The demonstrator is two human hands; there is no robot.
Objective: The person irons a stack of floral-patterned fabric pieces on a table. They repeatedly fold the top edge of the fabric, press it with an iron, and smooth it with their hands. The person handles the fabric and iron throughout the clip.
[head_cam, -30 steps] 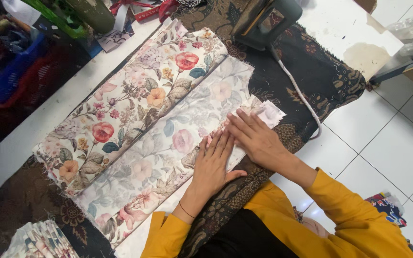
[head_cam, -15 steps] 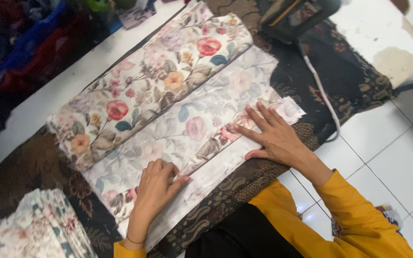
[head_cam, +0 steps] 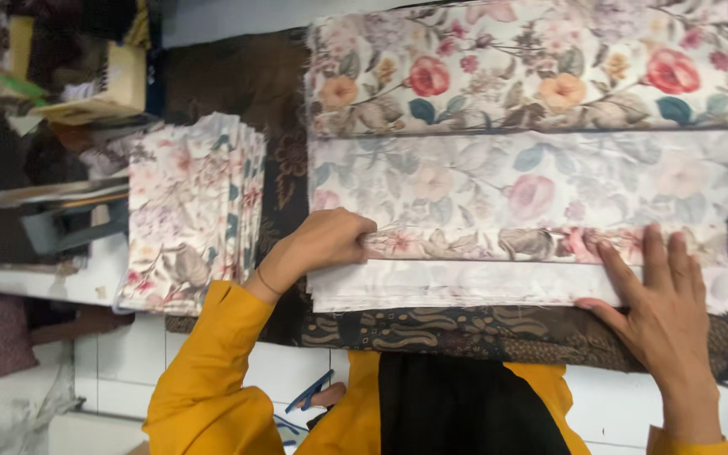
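Note:
A long piece of floral fabric (head_cam: 532,126) lies across a dark patterned cloth (head_cam: 431,324). Its near edge is folded over into a narrow strip (head_cam: 482,244), with the pale reverse side (head_cam: 465,285) showing below it. My left hand (head_cam: 326,240) is closed on the left end of that folded strip, fingers curled over the fold. My right hand (head_cam: 663,295) lies flat with spread fingers, pressing the right part of the fold down. Both sleeves are mustard yellow.
A stack of folded floral fabric pieces (head_cam: 191,211) sits to the left of the work. Beyond it are a grey metal object (head_cam: 61,223) and cluttered boxes (head_cam: 86,84). White floor tiles (head_cam: 212,371) show below the table edge, with a blue-handled object (head_cam: 309,392) near my lap.
The view has swung left and turned. My left hand slid along the fold to the fabric's left end; my right hand stays pressing the right part. The iron has left the view.

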